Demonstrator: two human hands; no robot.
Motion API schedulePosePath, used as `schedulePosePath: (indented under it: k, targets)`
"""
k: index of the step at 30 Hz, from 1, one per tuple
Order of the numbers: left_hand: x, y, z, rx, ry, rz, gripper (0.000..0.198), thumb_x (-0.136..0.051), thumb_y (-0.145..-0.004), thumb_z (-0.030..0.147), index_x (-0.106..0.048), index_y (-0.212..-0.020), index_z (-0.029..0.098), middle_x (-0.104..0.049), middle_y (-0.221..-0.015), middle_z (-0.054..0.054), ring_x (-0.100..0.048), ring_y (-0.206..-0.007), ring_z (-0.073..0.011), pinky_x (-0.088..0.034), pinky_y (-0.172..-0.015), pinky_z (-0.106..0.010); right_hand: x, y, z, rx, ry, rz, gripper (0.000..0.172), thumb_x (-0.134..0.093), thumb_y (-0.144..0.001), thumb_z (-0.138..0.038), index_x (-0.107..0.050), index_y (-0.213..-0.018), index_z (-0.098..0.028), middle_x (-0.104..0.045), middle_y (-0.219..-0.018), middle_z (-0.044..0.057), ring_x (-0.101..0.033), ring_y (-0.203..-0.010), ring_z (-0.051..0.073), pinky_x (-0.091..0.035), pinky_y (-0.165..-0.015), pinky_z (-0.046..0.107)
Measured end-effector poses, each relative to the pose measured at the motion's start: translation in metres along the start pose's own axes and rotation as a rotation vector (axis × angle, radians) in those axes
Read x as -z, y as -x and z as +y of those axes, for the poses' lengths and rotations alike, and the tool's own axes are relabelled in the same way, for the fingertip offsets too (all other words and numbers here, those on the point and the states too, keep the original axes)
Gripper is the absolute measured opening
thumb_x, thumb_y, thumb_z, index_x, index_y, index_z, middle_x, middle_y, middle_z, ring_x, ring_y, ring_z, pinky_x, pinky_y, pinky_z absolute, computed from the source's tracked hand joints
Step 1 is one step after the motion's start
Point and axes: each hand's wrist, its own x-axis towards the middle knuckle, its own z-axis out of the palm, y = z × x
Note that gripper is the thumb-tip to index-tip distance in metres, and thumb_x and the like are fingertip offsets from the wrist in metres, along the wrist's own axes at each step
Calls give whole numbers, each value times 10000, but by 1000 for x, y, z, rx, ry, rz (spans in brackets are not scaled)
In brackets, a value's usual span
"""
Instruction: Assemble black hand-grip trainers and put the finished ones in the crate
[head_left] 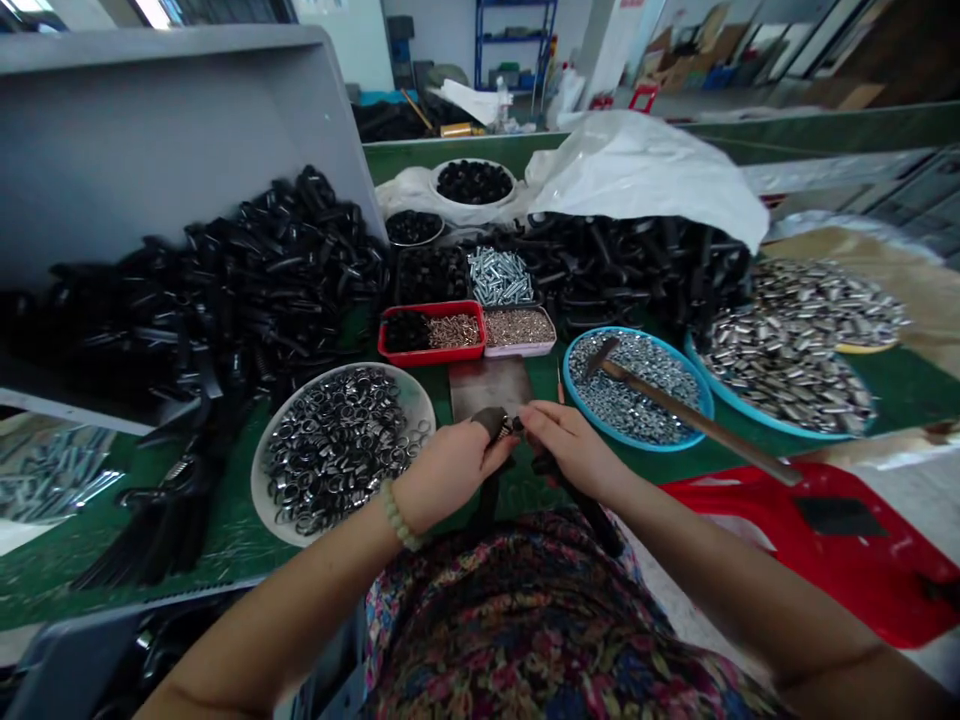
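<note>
1. Black plastic piece (581,505), two-legged, held over the green work mat (232,560), just short of the steel plate (489,388).
2. Left hand (450,475): fingers curled, closed around the piece's upper end.
3. Right hand (571,452): fingertips nearly closed, pinching a small metal part (516,425) at that same end; exact seating hidden.
4. Recommended hold: both hands close together, pinch kept right at the joint.
5. Nearby: hammer (697,415) lying across the blue tray (637,446) of steel parts; white plate (259,480) of steel rings beside the left hand.

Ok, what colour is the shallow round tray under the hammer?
The tray is bright blue; the head view shows it best.
</note>
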Motion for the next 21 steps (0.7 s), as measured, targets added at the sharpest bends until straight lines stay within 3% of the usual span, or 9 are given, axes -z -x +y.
schedulePosePath:
  k: [6, 11, 16, 21]
  targets:
    - [-4, -4, 4, -8, -27, -55, 472, -309, -945, 483, -629, -851, 148, -644, -698, -95, -606, -601, -201, -419, -575, -284, -5, -3, -3, 72, 129, 11, 453, -429, -888, -562, -445, -627, -192, -381, -555, -35, -392, -466, 90, -302, -394, 216]
    - [-8, -4, 5, 39, -18, -32, 502, -299, -948, 483, -637, -835, 130, -647, -709, -112, -614, -631, -215, -439, -615, -305, -19, 0, 10, 62, 10, 167, 421, -447, -888, -549, -430, -657, -198, -366, -578, -42, -393, -486, 92, -323, -410, 217]
    - [-7, -2, -1, -15, -27, -52, 522, -287, -945, 520, -629, -839, 141, -655, -740, -96, -625, -668, -203, -450, -625, -291, -29, 0, 24, -23, -243, 124, 438, -465, -847, -614, -463, -701, -201, -371, -588, -49, -361, -440, 87, -296, -344, 215]
    - [-7, -4, 2, -1, -66, 2, 516, -289, -947, 515, -626, -861, 135, -654, -748, -98, -631, -679, -209, -468, -639, -304, -48, 1, 23, 186, -294, 410, 435, -495, -864, -557, -423, -630, -197, -367, -595, -40, -356, -542, 96, -329, -456, 212]
